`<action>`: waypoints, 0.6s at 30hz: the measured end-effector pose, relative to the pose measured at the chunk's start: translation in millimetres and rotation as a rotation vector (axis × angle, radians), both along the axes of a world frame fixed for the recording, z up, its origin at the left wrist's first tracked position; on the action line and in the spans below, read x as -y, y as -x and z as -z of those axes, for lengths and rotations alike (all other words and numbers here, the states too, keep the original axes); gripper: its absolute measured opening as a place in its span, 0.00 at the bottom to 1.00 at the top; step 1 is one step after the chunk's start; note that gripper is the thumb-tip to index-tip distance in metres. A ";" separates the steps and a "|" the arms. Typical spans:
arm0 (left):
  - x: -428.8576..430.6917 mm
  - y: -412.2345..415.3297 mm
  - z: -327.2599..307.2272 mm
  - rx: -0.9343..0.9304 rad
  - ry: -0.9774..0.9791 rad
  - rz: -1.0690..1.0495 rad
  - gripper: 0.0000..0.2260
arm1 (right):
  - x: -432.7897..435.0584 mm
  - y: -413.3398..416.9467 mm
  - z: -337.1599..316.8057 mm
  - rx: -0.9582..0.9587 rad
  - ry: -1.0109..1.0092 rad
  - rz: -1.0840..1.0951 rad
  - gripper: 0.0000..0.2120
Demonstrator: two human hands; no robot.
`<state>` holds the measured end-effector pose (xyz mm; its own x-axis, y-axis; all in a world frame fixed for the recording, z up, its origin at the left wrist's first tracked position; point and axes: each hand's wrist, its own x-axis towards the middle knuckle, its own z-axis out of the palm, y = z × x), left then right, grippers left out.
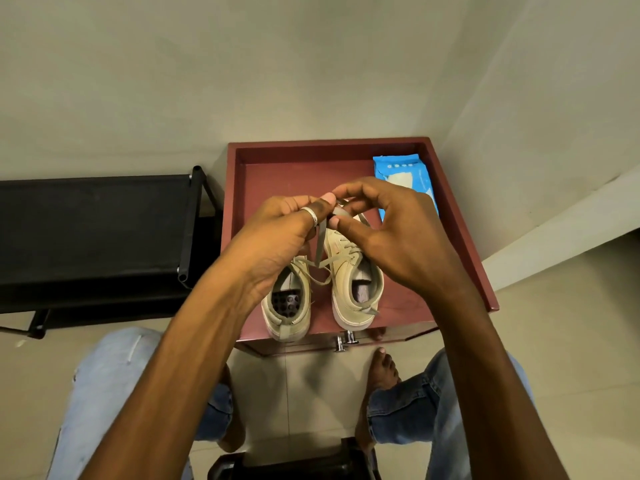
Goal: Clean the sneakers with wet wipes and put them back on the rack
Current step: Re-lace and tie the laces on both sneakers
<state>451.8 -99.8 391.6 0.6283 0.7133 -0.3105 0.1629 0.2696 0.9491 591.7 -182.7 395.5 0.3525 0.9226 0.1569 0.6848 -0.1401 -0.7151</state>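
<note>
Two beige sneakers stand side by side on a dark red cabinet top (277, 168), heels toward me. The left sneaker (287, 313) has a dark perforated insole showing; the right sneaker (353, 289) is partly under my hands. My left hand (277, 237), with a ring on one finger, and my right hand (398, 230) both pinch the grey laces (320, 251) of the right sneaker, lifted above it. A blue pack of wet wipes (405, 178) lies at the cabinet's back right, its flap open.
A black shoe rack (97, 223) stands left of the cabinet against the wall. My knees in jeans and bare feet are on the tiled floor below. A dark seat edge (294, 462) shows at the bottom. The wall corner is at the right.
</note>
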 end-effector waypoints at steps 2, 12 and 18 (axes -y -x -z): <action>0.3 0.2 -3.5 -0.047 -0.025 -0.001 0.12 | -0.3 -2.0 0.4 0.007 -0.012 0.014 0.09; -22.4 23.0 3.6 -0.304 -0.289 0.076 0.06 | 9.1 -41.6 7.9 0.032 -0.171 0.323 0.05; -29.4 27.4 13.7 -0.402 -0.443 -0.032 0.05 | 20.6 -65.3 14.8 0.062 -0.131 0.477 0.06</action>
<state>424.4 -70.4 378.0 0.4992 0.8459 -0.1878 0.5308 -0.1272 0.8379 657.0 -203.3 380.7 0.7167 0.6322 0.2942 0.6079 -0.3598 -0.7078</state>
